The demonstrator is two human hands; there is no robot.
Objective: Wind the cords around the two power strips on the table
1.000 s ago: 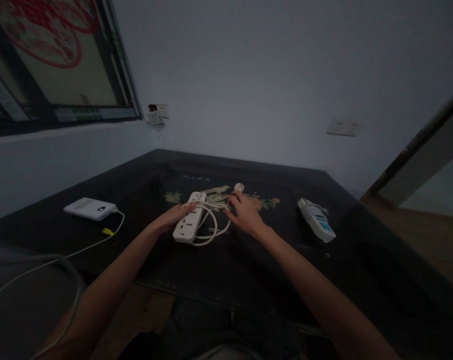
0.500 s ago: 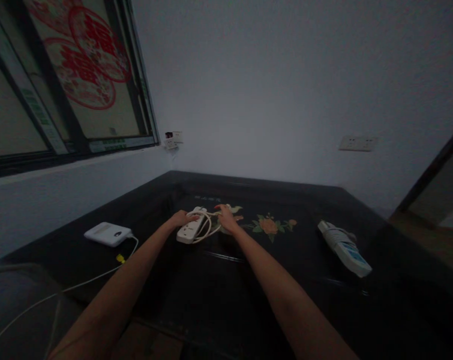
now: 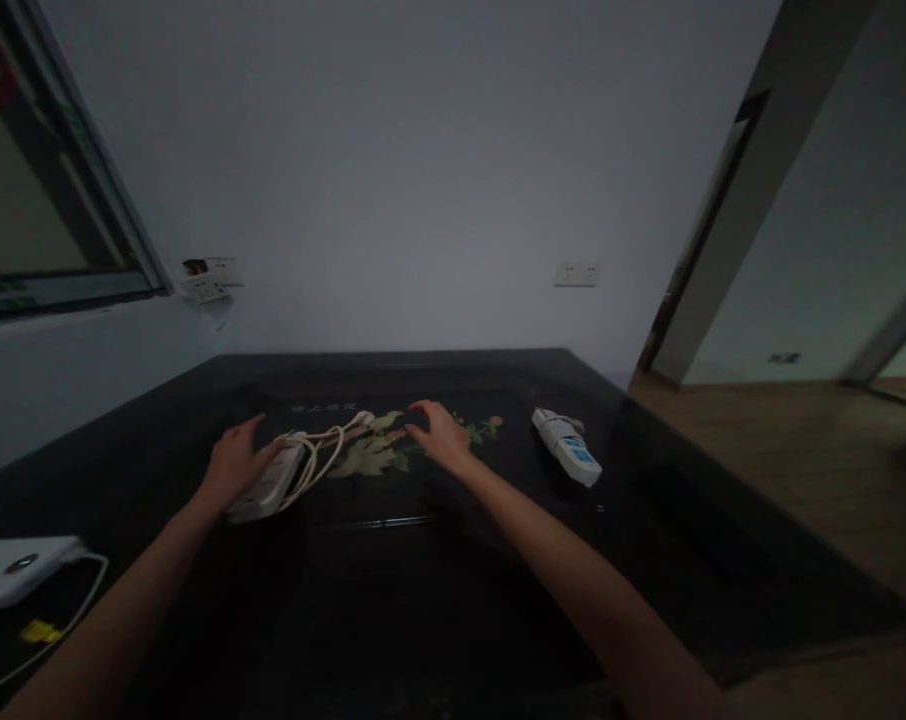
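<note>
A white power strip (image 3: 274,482) lies on the dark table, tilted away from me. Its pale cable (image 3: 325,452) is looped at its right side, and the plug end (image 3: 364,420) rests to the right of the loops. My left hand (image 3: 234,462) is at the strip's left side, fingers spread, thumb over or against its edge; I cannot tell whether it touches. My right hand (image 3: 444,436) hovers over the table's flower print, thumb and forefinger apart, holding nothing. Farther right lies a second white power strip (image 3: 569,447) with its cable wound around it.
A white box-like device (image 3: 22,570) with a thin cable and a yellow tag (image 3: 40,631) sits at the left of the black table (image 3: 393,610). Wall sockets (image 3: 575,274) are on the wall behind. A window is at left, and a wooden floor (image 3: 723,430) shows at right.
The view has turned right, so everything sits farther left in it. My right hand has come away from the cable, and my left hand has opened at the power strip.
</note>
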